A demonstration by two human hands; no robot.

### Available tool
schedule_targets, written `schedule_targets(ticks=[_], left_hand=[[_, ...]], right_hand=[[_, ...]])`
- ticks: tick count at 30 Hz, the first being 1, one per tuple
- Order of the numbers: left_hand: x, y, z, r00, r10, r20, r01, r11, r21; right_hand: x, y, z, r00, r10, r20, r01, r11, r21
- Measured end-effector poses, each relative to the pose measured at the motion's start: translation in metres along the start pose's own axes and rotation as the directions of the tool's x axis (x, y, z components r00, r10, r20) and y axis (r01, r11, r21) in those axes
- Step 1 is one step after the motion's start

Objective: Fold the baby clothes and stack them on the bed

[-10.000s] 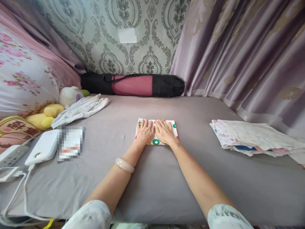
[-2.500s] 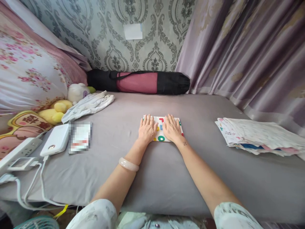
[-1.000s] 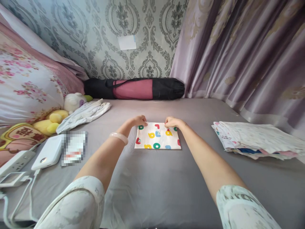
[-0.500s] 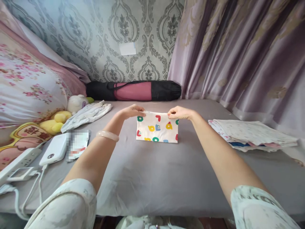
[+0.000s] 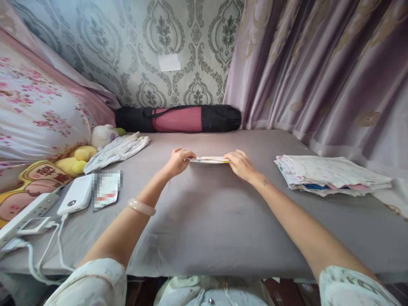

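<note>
Between my two hands a folded white cloth [image 5: 210, 160] with coloured print is seen nearly edge-on, as a thin strip above the grey bed sheet [image 5: 216, 221]. Its left end is pinched by my left hand [image 5: 179, 161], fingers closed. My right hand [image 5: 240, 164] grips the right end in the same way. Most of the cloth's printed face is turned out of sight. To the right lies a stack of folded cloths [image 5: 331, 172], pale on top with blue and pink layers showing lower down.
A black and pink rolled bag [image 5: 178, 119] lies along the wall. On the left are a crumpled white cloth [image 5: 117, 151], plush toys [image 5: 75, 160], a white power bank [image 5: 75, 194], a blurred packet [image 5: 107, 189] and a power strip [image 5: 30, 214] with cables. Curtains [image 5: 306, 63] hang at right.
The cloth has tipped from showing its printed face to lying nearly edge-on. Both hands have turned with it, still holding its ends. The view has shifted slightly.
</note>
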State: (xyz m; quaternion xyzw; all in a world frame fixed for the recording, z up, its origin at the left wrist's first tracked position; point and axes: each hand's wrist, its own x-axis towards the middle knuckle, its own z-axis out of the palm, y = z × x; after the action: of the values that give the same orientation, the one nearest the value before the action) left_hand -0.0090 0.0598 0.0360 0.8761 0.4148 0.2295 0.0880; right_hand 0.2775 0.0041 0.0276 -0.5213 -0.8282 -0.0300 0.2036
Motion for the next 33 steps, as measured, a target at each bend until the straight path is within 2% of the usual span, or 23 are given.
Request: schedule_targets(ticks=[3, 5, 9, 13, 15, 17, 20, 23, 27, 33], left_hand=[[-0.031, -0.004, 0.026, 0.998, 0.053, 0.034, -0.054, 0.998, 0.024], [-0.046, -0.005, 0.035, 0.995, 0.084, 0.059, -0.086, 0.996, 0.028], [-0.063, 0.000, 0.038, 0.981, 0.088, 0.171, -0.095, 0.995, 0.034], [-0.067, 0.002, 0.034, 0.962, 0.076, 0.261, -0.090, 0.995, 0.041], [-0.063, 0.002, 0.034, 0.961, 0.052, 0.270, -0.063, 0.997, 0.032], [-0.055, 0.004, 0.036, 0.975, -0.009, 0.224, 0.003, 1.000, 0.029], [-0.032, 0.014, 0.045, 0.988, -0.127, 0.083, 0.124, 0.991, 0.044], [-0.006, 0.030, 0.060, 0.986, -0.167, -0.001, 0.167, 0.984, 0.068], [0.016, 0.047, 0.081, 0.967, -0.254, -0.002, 0.251, 0.953, 0.170], [0.014, 0.044, 0.099, 0.919, -0.380, 0.103, 0.347, 0.906, 0.243]], right_hand=[[-0.027, -0.006, 0.020, 0.998, -0.051, 0.024, 0.051, 0.999, -0.001], [-0.040, -0.009, 0.027, 0.995, -0.081, 0.052, 0.081, 0.997, 0.015], [-0.053, -0.010, 0.031, 0.989, -0.094, 0.111, 0.087, 0.994, 0.065], [-0.055, -0.008, 0.026, 0.976, -0.081, 0.202, 0.061, 0.993, 0.101], [-0.050, -0.009, 0.021, 0.962, -0.035, 0.270, 0.004, 0.993, 0.114], [-0.039, -0.013, 0.019, 0.951, 0.032, 0.306, -0.074, 0.989, 0.128], [-0.014, -0.023, 0.026, 0.964, 0.141, 0.226, -0.174, 0.975, 0.135], [0.011, -0.036, 0.042, 0.968, 0.210, 0.137, -0.224, 0.970, 0.091], [0.030, -0.048, 0.065, 0.956, 0.242, 0.165, -0.242, 0.970, -0.020], [0.029, -0.050, 0.081, 0.932, 0.274, 0.237, -0.273, 0.961, -0.040]])
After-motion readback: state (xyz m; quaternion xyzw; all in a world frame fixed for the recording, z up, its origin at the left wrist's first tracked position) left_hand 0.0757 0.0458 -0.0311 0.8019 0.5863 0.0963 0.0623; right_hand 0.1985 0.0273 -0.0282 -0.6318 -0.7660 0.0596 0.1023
